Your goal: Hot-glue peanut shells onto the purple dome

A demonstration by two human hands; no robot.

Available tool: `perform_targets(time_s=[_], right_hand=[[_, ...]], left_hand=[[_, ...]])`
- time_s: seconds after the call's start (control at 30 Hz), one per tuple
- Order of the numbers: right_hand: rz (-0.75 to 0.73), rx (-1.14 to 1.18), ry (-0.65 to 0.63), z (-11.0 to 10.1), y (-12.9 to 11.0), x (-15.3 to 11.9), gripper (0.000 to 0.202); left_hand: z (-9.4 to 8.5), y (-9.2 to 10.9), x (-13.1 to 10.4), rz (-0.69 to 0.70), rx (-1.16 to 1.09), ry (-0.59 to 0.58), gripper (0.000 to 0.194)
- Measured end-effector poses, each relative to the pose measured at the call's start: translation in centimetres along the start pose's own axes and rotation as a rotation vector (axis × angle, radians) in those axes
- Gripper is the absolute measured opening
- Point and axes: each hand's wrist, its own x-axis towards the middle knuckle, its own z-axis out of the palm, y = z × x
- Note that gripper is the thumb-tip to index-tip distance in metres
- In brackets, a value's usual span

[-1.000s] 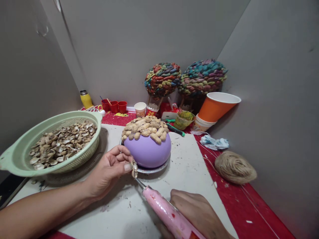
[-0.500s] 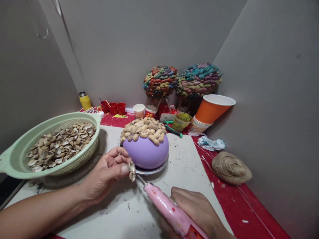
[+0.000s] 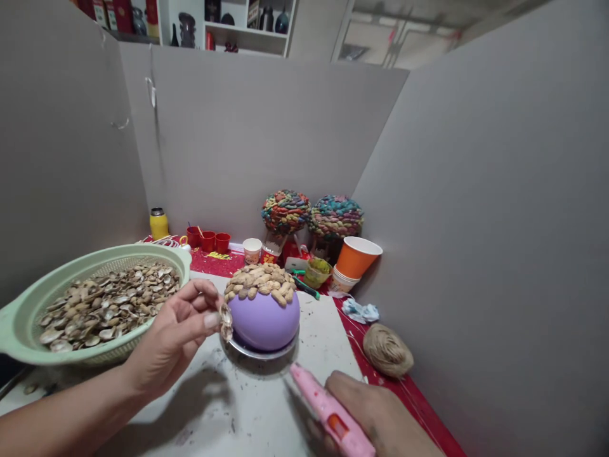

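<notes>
My left hand pinches a peanut shell between thumb and fingers, its hollow inside showing. Just behind the shell, a purple balloon sits in a shallow metal dish, and peanut shells cover its top in overlapping rows. The balloon's lower half is bare. My right hand is wrapped round a pink hot glue gun. The gun's tip points up and left, apart from both the shell and the balloon.
A green colander full of shells stands at left. Behind are red cups, a paper cup, two colourful shell-covered balls, and an orange cup. A twine ball and a cloth lie right. Grey panels surround the table.
The glue gun has drawn back from the shell, down and away to the right. My left hand still holds the shell, now nearer the balloon's left side. The head view has tilted up.
</notes>
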Motion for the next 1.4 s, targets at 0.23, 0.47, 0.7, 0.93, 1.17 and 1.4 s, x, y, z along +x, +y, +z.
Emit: perform_targets(time_s=[0.23, 0.47, 0.7, 0.93, 1.17, 1.4], right_hand=[[0.267, -0.179, 0.079, 0.0, 5.5, 0.8, 0.006], [0.289, -0.168, 0.028, 0.3, 7.2, 1.5, 0.011], [0.133, -0.051, 0.215, -4.0, 3.9, 3.9, 0.022], [-0.247, 0.266, 0.467, -4.6, -0.3, 12.1, 0.03], [-0.361, 0.403, 0.373, -2.1, 0.7, 16.8, 0.035], [-0.355, 0.474, 0.378, -1.6, 0.5, 16.9, 0.031]], left_hand=[[0.2, 0.5, 0.4, 0.099, 0.286, 0.036, 0.022], [1.1, 0.9, 0.2, 0.382, 0.719, 0.056, 0.012], [1.0, -0.3, 1.2, 0.767, 1.132, -0.103, 0.026], [1.9, -1.6, 3.1, 0.85, 1.484, -0.261, 0.023], [2.3, -2.0, 3.7, 0.883, 1.656, -0.341, 0.027], [2.6, -2.8, 4.0, 0.953, 1.756, -0.381, 0.032]])
